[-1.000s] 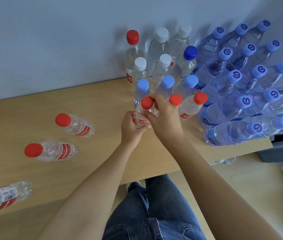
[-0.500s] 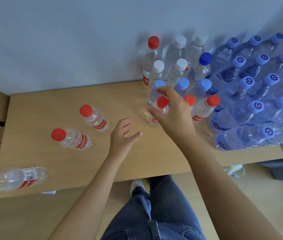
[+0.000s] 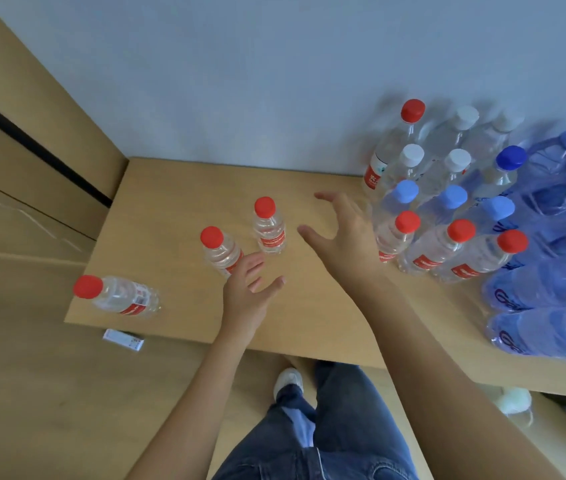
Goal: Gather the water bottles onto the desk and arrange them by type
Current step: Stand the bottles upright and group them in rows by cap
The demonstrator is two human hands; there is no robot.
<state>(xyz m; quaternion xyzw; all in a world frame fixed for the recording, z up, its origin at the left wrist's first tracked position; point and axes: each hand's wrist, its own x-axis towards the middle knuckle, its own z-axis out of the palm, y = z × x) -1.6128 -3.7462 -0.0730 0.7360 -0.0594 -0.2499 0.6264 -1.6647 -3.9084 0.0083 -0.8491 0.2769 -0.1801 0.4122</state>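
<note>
I see a light wooden desk (image 3: 177,188) against a pale wall. Three small red-cap bottles (image 3: 269,227) stand apart on its left side, one right by the left edge. On the right, bottles are packed close together: a front row of red caps (image 3: 461,231), then light blue caps (image 3: 453,197), then white caps (image 3: 412,154). Big blue bottles (image 3: 558,282) fill the far right side.

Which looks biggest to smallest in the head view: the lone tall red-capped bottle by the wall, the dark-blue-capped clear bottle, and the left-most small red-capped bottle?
1. Tall red-capped clear plastic bottle by the wall: largest.
2. Dark-blue-capped clear bottle: partly hidden, so this rank is unsure.
3. Small red-capped bottle at the desk's left edge: smallest, though nearer the camera.
</note>
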